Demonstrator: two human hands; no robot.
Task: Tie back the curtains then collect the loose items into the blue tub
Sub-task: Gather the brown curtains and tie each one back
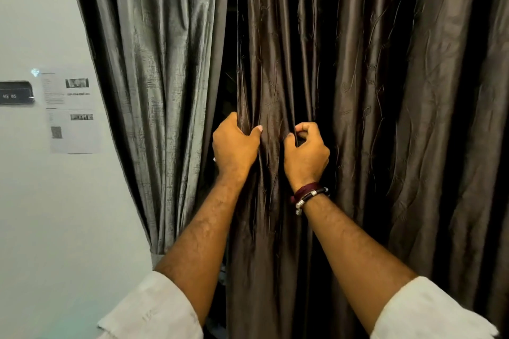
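Observation:
A dark brown curtain (371,91) hangs straight down and fills the middle and right of the view. My left hand (234,146) grips its left edge, fingers curled round the folds. Beside it, my right hand (307,153) grips a bunch of the same fabric; a dark red bracelet sits on that wrist. A grey curtain (154,77) hangs to the left, gathered at the bottom by a grey tie-back (158,257). Between the two curtains shows a narrow dark gap. The blue tub and the loose items are out of view.
A pale wall (41,215) stands on the left. A printed paper sheet (73,110) is stuck to it, next to a small dark display (16,92).

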